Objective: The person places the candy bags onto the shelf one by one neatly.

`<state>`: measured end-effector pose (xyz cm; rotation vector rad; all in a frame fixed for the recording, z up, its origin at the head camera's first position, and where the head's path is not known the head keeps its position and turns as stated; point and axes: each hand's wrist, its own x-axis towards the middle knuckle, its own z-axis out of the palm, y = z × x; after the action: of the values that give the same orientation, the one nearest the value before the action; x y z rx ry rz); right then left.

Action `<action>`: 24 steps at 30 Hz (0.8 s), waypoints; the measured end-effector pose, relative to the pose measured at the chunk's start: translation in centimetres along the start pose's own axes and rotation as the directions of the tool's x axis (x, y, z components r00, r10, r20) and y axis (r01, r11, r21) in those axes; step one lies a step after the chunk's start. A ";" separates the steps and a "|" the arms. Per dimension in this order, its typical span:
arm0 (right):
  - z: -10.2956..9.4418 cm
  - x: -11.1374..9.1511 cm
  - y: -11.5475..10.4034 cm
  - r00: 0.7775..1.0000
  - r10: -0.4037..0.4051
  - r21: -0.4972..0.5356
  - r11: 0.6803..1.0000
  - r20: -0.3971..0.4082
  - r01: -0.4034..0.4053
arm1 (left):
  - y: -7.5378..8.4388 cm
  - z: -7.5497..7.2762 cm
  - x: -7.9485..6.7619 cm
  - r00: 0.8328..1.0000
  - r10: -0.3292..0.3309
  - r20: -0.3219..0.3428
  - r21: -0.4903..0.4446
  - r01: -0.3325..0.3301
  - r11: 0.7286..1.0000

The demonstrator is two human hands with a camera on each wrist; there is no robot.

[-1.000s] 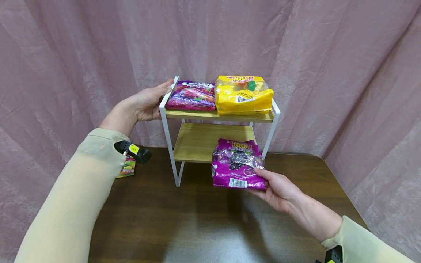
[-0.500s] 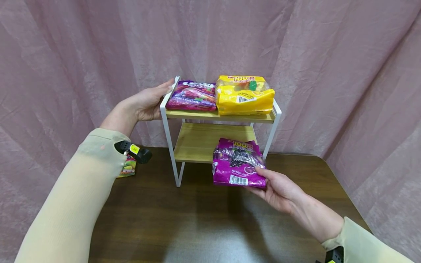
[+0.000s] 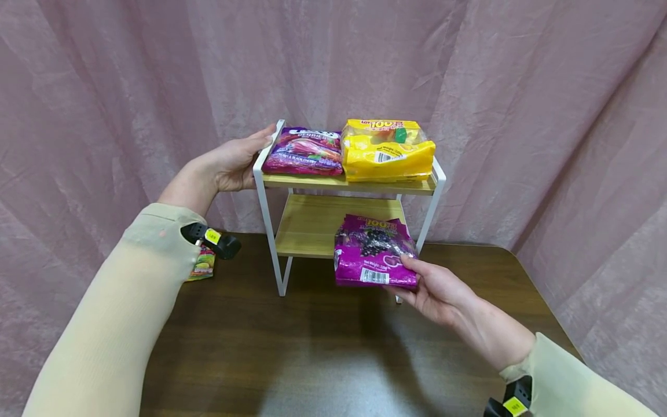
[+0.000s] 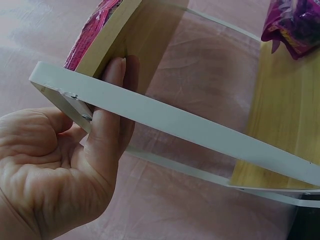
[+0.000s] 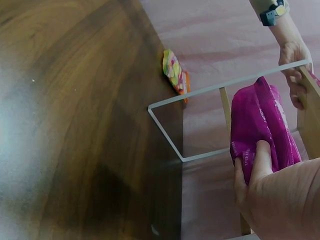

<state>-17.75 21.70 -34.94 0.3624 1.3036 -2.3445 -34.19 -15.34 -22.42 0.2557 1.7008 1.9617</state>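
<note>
A two-tier shelf rack [image 3: 315, 226] with white metal legs and wooden boards stands on the table. My left hand [image 3: 231, 166] grips its upper left corner. In the left wrist view, the fingers [image 4: 106, 135] pass behind the white frame and reach under the top board. My right hand [image 3: 443, 294] holds a purple candy bag [image 3: 372, 260] by its lower right corner, thumb on top and fingers beneath. The bag's far end overlaps the lower board at the front right. On the top board lie a berry candy bag [image 3: 304, 153] and a yellow candy bag [image 3: 388, 162].
Another colourful bag [image 3: 202, 265] lies on the table left of the rack, partly hidden by my left sleeve. A brown wooden table [image 3: 292, 353] extends toward me. Behind the rack hangs a pink curtain [image 3: 312, 63].
My right hand has raised the purple candy bag slightly and moved it forward, toward the lower board. The left hand stays at the rack's corner.
</note>
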 end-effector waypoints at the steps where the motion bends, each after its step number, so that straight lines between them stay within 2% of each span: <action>1: 0.0 0.1 -0.1 1.000 0.004 0.007 1.000 -0.008 -0.004 | 0.0 0.0 0.0 1.000 0.000 -0.002 0.000 0.000 1.000; 7: -0.1 0.8 -0.6 0.999 0.027 0.055 0.998 -0.032 -0.025 | 0.0 0.0 0.0 1.000 0.000 0.001 -0.008 0.000 1.000; 13: -0.5 1.3 -1.0 0.999 0.040 0.083 0.996 -0.022 -0.038 | 0.1 -0.1 0.0 1.000 0.004 -0.008 -0.012 -0.004 1.000; 20: -1.1 1.5 -0.1 0.995 0.075 0.118 0.991 -0.063 -0.067 | 0.0 -0.1 0.0 1.000 -0.002 -0.006 -0.013 0.002 1.000; 24: -1.2 1.5 0.5 0.995 0.065 0.146 0.988 -0.076 -0.053 | 0.0 -0.1 -0.1 1.000 0.003 0.000 -0.010 -0.003 1.000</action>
<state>-18.79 22.07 -36.59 0.5386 1.1454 -2.4026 -34.12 -15.44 -22.40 0.2546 1.6916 1.9719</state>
